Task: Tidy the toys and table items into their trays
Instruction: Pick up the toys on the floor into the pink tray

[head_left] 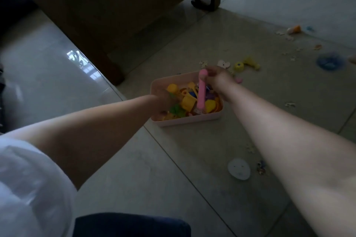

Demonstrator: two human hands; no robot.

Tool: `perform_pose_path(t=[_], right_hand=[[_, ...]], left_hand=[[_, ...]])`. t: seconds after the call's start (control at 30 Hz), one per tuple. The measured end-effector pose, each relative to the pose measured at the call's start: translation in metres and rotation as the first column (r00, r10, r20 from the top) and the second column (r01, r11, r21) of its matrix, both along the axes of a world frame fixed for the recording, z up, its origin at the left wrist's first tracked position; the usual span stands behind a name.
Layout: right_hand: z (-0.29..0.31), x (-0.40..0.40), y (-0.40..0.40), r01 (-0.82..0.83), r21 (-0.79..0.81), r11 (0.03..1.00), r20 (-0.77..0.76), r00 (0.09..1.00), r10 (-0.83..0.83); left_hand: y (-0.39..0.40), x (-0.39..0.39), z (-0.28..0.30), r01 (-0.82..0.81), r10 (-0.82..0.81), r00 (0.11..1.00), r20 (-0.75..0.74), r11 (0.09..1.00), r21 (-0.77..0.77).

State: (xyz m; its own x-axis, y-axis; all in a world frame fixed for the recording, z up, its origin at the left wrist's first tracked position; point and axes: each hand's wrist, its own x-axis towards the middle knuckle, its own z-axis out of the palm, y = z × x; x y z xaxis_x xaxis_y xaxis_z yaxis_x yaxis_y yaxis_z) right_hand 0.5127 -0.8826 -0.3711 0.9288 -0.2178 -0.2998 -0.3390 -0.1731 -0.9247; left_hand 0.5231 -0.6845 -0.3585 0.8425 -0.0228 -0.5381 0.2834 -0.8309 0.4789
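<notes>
So on the far left there's my white sleeve and my left arm stretching out across the tiled floor. My left hand is down at the near-left corner of the pink tray, right in among the toys. It's dim and blurry there, so I honestly can't tell if my fingers are curled around something or just resting on the pile. The tray sits on the floor just in front of a dark wooden piece of furniture, and it's pretty full of yellow, orange and green plastic bits.

Next over, my right hand is above the far side of the tray, fingers closed around the top end of a long pink stick toy, which hangs down with its lower end over the toys inside.

Right of that, loose stuff on the floor: a yellow toy just past the tray, a white round lid nearer me, a blue round thing and an orange-and-white piece further off, plus small puzzle-ish scraps scattered around.
</notes>
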Motion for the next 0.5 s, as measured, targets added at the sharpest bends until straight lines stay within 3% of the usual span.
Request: perform_pose_path(t=[0.1, 0.13, 0.2, 0.3, 0.43, 0.5], right_hand=[[-0.013, -0.011, -0.004, 0.064, -0.093, 0.994, 0.0, 0.998, -0.064], [-0.018, -0.015, -0.007, 0.104, -0.113, 0.988, 0.01, 0.995, -0.103], [-0.028, -0.029, -0.014, 0.148, -0.152, 0.977, -0.01, 0.988, -0.151], [-0.046, -0.053, -0.033, 0.104, -0.188, 0.977, -0.06, 0.991, -0.117], [-0.061, -0.089, -0.055, -0.14, -0.276, 0.951, -0.231, 0.97, 0.076], [-0.068, -0.109, -0.056, -0.248, -0.323, 0.913, -0.322, 0.936, 0.14]], left_hand=[[-0.002, -0.005, -0.004, 0.176, -0.227, 0.941, 0.253, 0.962, 0.209], [-0.007, -0.01, 0.0, 0.288, -0.385, 0.866, 0.319, 0.905, 0.313], [-0.022, -0.022, 0.009, 0.537, -0.682, 0.662, 0.311, 0.721, 0.438], [-0.052, -0.041, 0.01, 0.799, -0.882, 0.432, 0.186, 0.47, 0.375], [-0.082, -0.066, -0.022, 0.935, -0.979, 0.154, 0.131, 0.188, 0.302], [-0.09, -0.08, -0.038, 0.968, -0.991, 0.071, 0.114, 0.096, 0.23]])
